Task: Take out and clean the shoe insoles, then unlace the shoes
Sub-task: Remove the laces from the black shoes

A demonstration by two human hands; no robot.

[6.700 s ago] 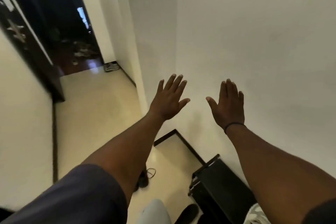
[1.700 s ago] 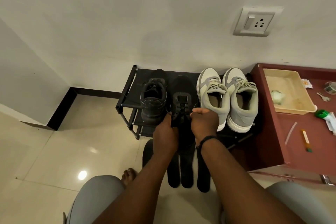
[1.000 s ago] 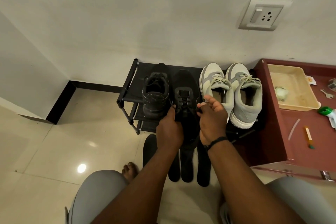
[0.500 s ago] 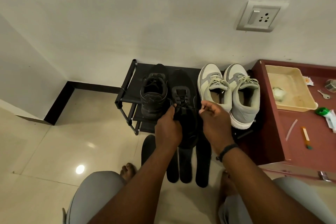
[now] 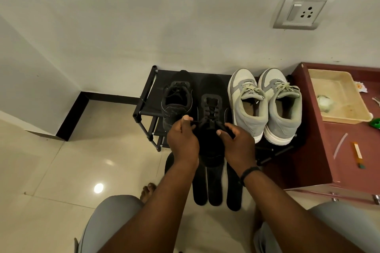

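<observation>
Unlacing the black shoe (image 5: 210,109) on the rack (image 5: 146,96): left hand (image 5: 183,141) pinching a lace end (image 5: 196,122), right hand (image 5: 238,144) half-curled at the tongue; hasty tugging risks tightening the knot

A socket plate (image 5: 300,12) is mounted on the wall. On the reddish desk (image 5: 320,160), a beige tray (image 5: 337,96) with a whitish lump (image 5: 323,103) is seen, with a green item (image 5: 374,123) and an orange strip (image 5: 358,155) nearby.
</observation>
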